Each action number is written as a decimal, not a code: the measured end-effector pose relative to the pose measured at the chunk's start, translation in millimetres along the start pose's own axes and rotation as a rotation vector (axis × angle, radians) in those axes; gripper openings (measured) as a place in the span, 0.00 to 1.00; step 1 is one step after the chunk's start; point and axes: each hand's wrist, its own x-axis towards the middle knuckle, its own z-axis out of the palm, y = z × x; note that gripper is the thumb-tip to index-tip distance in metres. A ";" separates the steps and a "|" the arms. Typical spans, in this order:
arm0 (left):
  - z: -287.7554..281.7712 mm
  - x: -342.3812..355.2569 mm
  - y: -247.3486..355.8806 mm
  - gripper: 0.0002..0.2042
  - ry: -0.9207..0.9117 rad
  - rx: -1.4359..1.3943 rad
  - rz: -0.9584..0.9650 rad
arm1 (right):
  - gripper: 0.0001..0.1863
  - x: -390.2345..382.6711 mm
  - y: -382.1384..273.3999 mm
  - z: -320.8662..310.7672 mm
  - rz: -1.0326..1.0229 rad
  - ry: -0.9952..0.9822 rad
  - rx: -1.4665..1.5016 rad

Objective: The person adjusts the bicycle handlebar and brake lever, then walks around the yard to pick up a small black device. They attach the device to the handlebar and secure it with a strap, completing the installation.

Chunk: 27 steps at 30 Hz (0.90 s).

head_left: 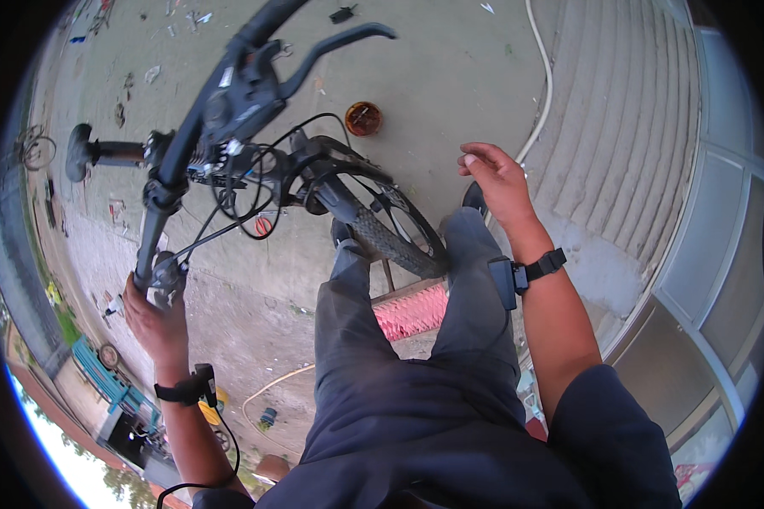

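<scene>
Bike (339, 199) on the ground (450, 76) in front of the person, front wheel (390, 242) slanting in between the legs (342, 293). Left grip (155, 327) closed on the lower-left end of the bar (182, 153), fingers to one side, thumb to the other; palm contact hidden. Right grip (494, 174) in the air to the right of the wheel, fingers loosely curled and part-way open, nothing seen in it, well apart from the bike.

Step in hand, my reading: steadying the bike one-handed. Next move would seem to call for the left hand holding firm while the free right one works or takes the bar; letting go might tip the bike. Whether a stand props it, can't tell.

Heading: long axis runs left to right across the view, dropping to the right. Seat (78, 153) at the left end, front wheel at the right, so the nose points right and in toward the person. Bar lies crosswise, lower left to top edge, far end cut off. Far brake lever (339, 41) juts right. Rear wheel not made out.

Brown pot (364, 119) on the ground, near the wheel's far side.
</scene>
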 end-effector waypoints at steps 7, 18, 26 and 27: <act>8.2 6.2 -29.4 0.33 -0.026 0.031 0.071 | 0.15 -14.0 49.1 -31.4 0.109 0.110 0.067; -1.1 1.4 -14.1 0.46 -0.006 0.026 0.138 | 0.16 -25.1 67.1 -53.5 0.198 0.163 0.085; -0.4 5.3 -19.6 0.39 -0.054 0.030 0.044 | 0.16 -20.9 69.0 -48.2 0.147 0.130 0.024; -1.6 5.0 -21.0 0.35 -0.044 0.015 0.080 | 0.16 -19.1 70.0 -47.8 0.130 0.113 0.023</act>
